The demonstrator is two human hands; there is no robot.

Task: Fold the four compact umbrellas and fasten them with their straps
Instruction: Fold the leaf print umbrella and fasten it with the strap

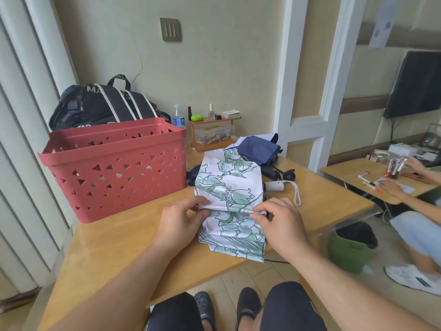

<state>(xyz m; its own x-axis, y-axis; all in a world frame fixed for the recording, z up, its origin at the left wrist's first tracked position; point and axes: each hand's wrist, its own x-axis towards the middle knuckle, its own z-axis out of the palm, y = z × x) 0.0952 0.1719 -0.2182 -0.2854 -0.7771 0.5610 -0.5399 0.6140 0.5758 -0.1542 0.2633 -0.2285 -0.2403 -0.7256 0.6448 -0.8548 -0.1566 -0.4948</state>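
Head view: left hand and right hand pinch the floral umbrella's canopy pleats on the surface; best to flatten each pleat evenly before rolling.

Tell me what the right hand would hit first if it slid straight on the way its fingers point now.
The right hand points leftward across the floral umbrella it pinches. Past that fabric, it would likely meet the left hand, though depth is unclear.
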